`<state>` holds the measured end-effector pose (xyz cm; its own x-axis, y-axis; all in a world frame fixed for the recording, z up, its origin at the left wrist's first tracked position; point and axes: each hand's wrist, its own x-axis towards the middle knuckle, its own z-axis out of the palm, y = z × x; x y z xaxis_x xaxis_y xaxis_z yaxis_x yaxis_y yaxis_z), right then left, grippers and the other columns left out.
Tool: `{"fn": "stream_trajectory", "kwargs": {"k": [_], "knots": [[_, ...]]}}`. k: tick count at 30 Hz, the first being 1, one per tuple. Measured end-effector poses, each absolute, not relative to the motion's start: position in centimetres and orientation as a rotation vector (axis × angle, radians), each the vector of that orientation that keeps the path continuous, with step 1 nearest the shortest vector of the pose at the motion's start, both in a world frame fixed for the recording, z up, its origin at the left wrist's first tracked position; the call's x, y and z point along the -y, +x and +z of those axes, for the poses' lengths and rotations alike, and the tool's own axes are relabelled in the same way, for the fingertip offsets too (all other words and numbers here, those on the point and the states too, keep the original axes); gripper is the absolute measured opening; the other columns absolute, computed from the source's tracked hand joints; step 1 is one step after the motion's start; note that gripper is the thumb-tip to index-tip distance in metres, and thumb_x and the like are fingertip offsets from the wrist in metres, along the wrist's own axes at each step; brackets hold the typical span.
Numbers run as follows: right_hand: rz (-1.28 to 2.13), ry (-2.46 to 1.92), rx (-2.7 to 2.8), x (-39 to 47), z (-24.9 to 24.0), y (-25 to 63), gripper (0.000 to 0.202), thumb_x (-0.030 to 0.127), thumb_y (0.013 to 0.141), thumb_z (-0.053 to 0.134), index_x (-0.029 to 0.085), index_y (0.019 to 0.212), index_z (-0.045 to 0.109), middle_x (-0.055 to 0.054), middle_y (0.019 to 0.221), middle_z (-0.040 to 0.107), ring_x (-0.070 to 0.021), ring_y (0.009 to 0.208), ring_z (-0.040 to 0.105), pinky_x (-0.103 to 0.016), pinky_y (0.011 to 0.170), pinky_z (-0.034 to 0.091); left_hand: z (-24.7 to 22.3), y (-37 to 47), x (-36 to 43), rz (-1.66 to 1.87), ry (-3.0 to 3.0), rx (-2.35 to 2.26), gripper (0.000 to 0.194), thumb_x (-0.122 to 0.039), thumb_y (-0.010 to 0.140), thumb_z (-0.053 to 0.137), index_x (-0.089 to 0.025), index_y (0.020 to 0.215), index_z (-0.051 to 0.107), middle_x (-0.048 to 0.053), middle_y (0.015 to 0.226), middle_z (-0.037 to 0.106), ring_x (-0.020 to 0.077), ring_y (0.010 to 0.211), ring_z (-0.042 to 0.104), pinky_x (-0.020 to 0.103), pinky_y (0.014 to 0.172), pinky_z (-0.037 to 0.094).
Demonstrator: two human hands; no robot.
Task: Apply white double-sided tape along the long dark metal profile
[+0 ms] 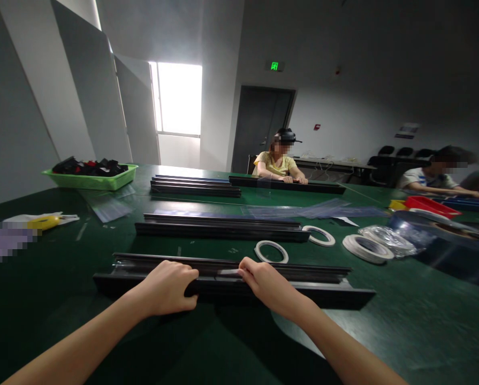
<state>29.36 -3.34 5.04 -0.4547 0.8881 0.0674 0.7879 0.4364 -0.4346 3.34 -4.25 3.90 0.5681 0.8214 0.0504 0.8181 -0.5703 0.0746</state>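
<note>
A long black channel-shaped profile (311, 294) lies crosswise on the green table in front of me. My left hand (169, 289) is closed around its near wall, thumb on the near side and fingers over the top. Inside the channel, a short white strip (228, 272) sticks out from the fingertips of my right hand (265, 280), which is closed in a pinch on it. Just behind the profile lies a white tape roll (271, 252). A second black profile (223, 231) rests parallel behind it.
More tape rolls (367, 249) lie to the right, beside crumpled clear wrap (387, 239). Clear plastic strips (311, 209) spread across the table. A green basket (121, 179) of dark parts stands far left, near a yellow-handled tool (44, 222). Two people sit across and at right.
</note>
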Motion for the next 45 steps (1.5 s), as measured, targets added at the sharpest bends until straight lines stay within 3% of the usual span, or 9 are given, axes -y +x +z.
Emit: {"fn": "stream_trajectory", "kwargs": {"k": [8, 20, 36, 45], "knots": [[0.543, -1.440, 2.380, 3.25, 5.06, 29.40, 0.029, 0.041, 0.095, 0.039, 0.019, 0.094, 0.059, -0.008, 0.087, 0.068, -0.0191, 0.078, 0.063, -0.027, 0.067, 0.041, 3.78, 3.23, 4.26, 0.132, 2.754, -1.433, 0.021, -0.041, 0.078, 0.053, -0.023, 0.081, 0.062, 0.003, 0.085, 0.072, 0.0218, 0.076, 0.066, 0.031, 0.066, 0.045], [0.516, -1.465, 2.439, 3.22, 5.10, 29.49, 0.033, 0.040, 0.097, 0.033, 0.019, 0.086, 0.056, -0.005, 0.075, 0.065, -0.0148, 0.066, 0.060, -0.023, 0.058, 0.037, 3.90, 3.33, 4.18, 0.140, 2.761, -1.429, 0.021, -0.041, 0.078, 0.053, -0.023, 0.082, 0.062, 0.003, 0.086, 0.072, 0.0222, 0.078, 0.066, 0.031, 0.067, 0.045], [0.538, -1.458, 2.412, 3.31, 4.99, 29.46, 0.026, 0.028, 0.096, 0.035, 0.018, 0.100, 0.059, -0.007, 0.084, 0.068, -0.0158, 0.073, 0.062, -0.023, 0.062, 0.037, 4.47, 3.52, 4.43, 0.104, 2.716, -1.439, 0.022, -0.041, 0.079, 0.053, -0.022, 0.083, 0.063, 0.004, 0.085, 0.071, 0.0218, 0.077, 0.066, 0.031, 0.068, 0.046], [0.543, -1.500, 2.422, 3.43, 5.54, 29.36, 0.022, 0.021, 0.092, 0.038, 0.017, 0.097, 0.058, -0.007, 0.081, 0.067, -0.0146, 0.067, 0.060, -0.024, 0.060, 0.035, 4.24, 3.40, 4.38, 0.100, 2.730, -1.435, 0.021, -0.041, 0.079, 0.053, -0.023, 0.083, 0.063, 0.004, 0.086, 0.072, 0.0221, 0.078, 0.066, 0.030, 0.068, 0.046]]}}
